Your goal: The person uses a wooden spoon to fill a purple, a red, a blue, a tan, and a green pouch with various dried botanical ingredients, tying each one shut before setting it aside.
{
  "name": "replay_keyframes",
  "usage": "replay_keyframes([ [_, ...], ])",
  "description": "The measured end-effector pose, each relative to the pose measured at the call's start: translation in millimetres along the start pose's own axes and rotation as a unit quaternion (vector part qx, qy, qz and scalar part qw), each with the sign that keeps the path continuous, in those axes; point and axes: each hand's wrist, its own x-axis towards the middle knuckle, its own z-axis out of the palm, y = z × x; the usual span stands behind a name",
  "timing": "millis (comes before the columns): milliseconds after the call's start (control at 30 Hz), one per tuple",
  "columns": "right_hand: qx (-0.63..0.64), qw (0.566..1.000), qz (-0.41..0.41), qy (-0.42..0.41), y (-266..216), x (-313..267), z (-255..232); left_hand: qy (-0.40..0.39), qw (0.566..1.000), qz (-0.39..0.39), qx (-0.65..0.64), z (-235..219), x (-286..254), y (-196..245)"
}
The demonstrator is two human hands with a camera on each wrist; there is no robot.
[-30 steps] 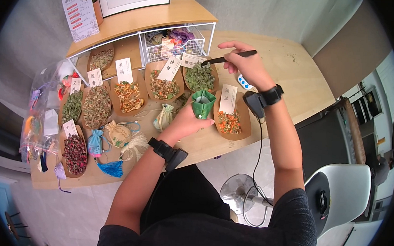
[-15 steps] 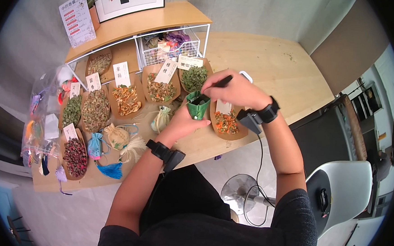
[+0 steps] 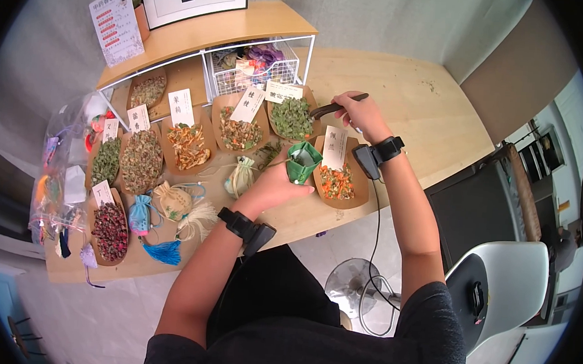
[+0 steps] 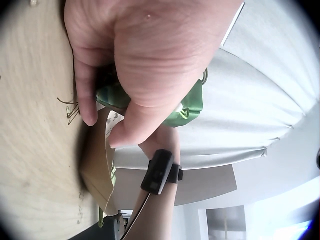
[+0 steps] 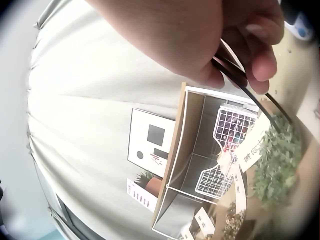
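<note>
A small green fabric pouch (image 3: 302, 164) stands mouth-up in my left hand (image 3: 275, 186), its opening spread. In the left wrist view, the thumb and fingers curl round the same green pouch (image 4: 187, 107). My right hand (image 3: 362, 116) pinches dark tweezers (image 3: 329, 109), whose tips reach the right edge of the green dried leaves (image 3: 291, 118). The right wrist view shows both tweezer prongs (image 5: 245, 90) going into the leaves (image 5: 277, 160). These leaves lie in a brown paper tray with a label card (image 3: 283, 93).
Several other paper trays of dried herbs stand leftward, including dark red buds (image 3: 110, 234) and orange-and-green pieces (image 3: 337, 183). Finished-looking sachets (image 3: 240, 177) lie before them. A wire basket (image 3: 258, 73) sits under a wooden shelf (image 3: 207, 37). A white chair (image 3: 516, 276) stands at right.
The right hand dipped the tweezers from the leaf tray to the pouch's mouth, then moved back up to the leaves. My left hand keeps holding the pouch, nearly in place.
</note>
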Motion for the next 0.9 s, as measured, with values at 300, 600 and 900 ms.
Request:
replay_keyframes([
  [300, 0.085, 0.993, 0.042, -0.076, -2, 1, 25, -0.019, 0.999, 0.000, 0.050, -2, 2, 4],
  [600, -0.028, 0.994, -0.054, -0.096, -4, 0, 55, 0.000, 1.000, 0.006, 0.004, 0, -1, 3],
  [900, 0.009, 0.989, -0.118, -0.090, -3, 6, 46, -0.006, 1.000, 0.003, 0.003, -1, 1, 2],
])
